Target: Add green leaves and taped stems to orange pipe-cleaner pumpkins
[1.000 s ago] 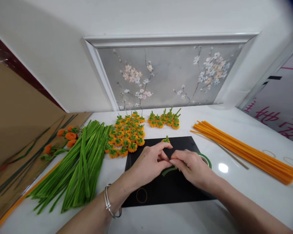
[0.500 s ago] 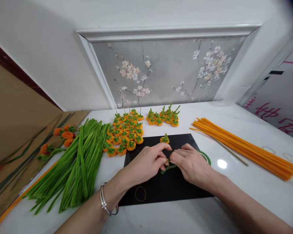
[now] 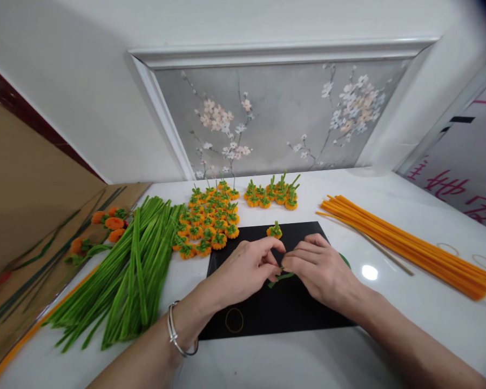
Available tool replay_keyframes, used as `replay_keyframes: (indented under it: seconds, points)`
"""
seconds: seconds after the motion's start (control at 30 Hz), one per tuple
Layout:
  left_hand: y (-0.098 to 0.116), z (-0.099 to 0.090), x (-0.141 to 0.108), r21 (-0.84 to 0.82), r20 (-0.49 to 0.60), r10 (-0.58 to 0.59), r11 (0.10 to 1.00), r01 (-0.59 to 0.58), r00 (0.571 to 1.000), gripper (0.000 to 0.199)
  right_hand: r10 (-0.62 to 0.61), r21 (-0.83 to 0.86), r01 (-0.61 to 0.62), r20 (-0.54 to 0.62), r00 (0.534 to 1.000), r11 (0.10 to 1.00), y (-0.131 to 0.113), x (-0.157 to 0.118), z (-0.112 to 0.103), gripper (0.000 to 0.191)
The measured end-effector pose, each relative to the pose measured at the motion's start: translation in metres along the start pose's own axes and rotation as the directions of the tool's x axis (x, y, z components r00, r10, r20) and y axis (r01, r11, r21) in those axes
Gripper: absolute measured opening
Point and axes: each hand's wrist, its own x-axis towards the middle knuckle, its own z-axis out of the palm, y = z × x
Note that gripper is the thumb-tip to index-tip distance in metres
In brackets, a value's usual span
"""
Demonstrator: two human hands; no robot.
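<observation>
Our left hand (image 3: 245, 273) and right hand (image 3: 324, 273) pinched close together, lower centre, apparently on green strip (image 3: 284, 276), steadying it from both sides over black mat (image 3: 267, 319); orange-green flower (image 3: 274, 232) just above, within reach.

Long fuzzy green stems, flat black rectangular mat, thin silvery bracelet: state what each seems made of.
The stems look like matte chenille, from their fuzzy pile. The mat could be smooth plastic or coated board; its even dark surface leaves that open. The bracelet is probably polished metal, given its bright glints.
</observation>
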Motion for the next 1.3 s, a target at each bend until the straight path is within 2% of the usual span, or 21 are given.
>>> replay_keyframes:
  seconds: [0.2,0.3,0.4,0.5,0.57,0.6,0.7,0.8,0.87,0.97,1.1,1.3]
  points:
    - [-0.002,0.001,0.002,-0.206,0.090,-0.062,0.975,0.080,0.994,0.025,-0.009,-0.101,0.007,-0.013,1.000,0.995,0.001,-0.001,0.004,0.025]
    - [-0.003,0.001,0.003,-0.271,0.094,-0.066,0.959,0.089,0.993,0.024,0.024,-0.086,-0.024,-0.008,1.000,0.996,0.001,-0.001,0.003,0.025]
    - [-0.001,-0.002,0.003,-0.299,0.071,-0.062,0.951,0.081,0.996,0.024,0.193,0.053,-0.192,-0.008,0.981,0.980,0.001,-0.002,-0.002,0.019]
    - [0.003,-0.004,0.003,-0.334,0.049,-0.063,0.939,0.076,0.997,0.025,0.451,0.224,-0.449,0.046,0.891,0.865,0.000,-0.002,-0.009,0.020]
    - [0.004,-0.004,0.003,-0.367,0.051,-0.065,0.927,0.079,0.997,0.027,0.528,0.289,-0.537,0.117,0.841,0.793,-0.002,-0.002,-0.012,0.018]
    - [0.005,-0.004,0.003,-0.380,0.056,-0.066,0.921,0.083,0.996,0.027,0.532,0.297,-0.550,0.148,0.834,0.780,-0.004,-0.001,-0.012,0.017]
    - [0.005,0.000,0.004,-0.424,0.084,-0.073,0.900,0.102,0.994,0.025,0.479,0.262,-0.512,0.184,0.858,0.818,-0.009,0.002,-0.010,0.014]
    - [0.004,0.003,0.004,-0.478,0.137,-0.089,0.867,0.144,0.987,0.025,0.353,0.243,-0.384,0.164,0.921,0.891,-0.012,0.004,-0.007,0.020]
    - [0.004,0.004,0.004,-0.493,0.177,-0.090,0.854,0.168,0.980,0.026,0.288,0.225,-0.314,0.143,0.947,0.922,-0.013,0.004,-0.006,0.025]
    - [0.004,0.004,0.003,-0.446,0.175,-0.060,0.885,0.133,0.983,0.030,0.292,0.147,-0.302,0.082,0.953,0.942,-0.011,0.003,-0.005,0.026]
    - [0.002,0.007,0.003,-0.358,0.078,-0.074,0.929,0.098,0.994,0.036,0.277,0.083,-0.279,0.036,0.960,0.957,-0.009,0.001,-0.001,0.026]
    - [-0.002,0.008,0.005,-0.366,0.077,-0.113,0.921,0.133,0.991,0.024,0.145,0.147,-0.146,0.014,0.989,0.978,-0.007,0.000,0.000,0.023]
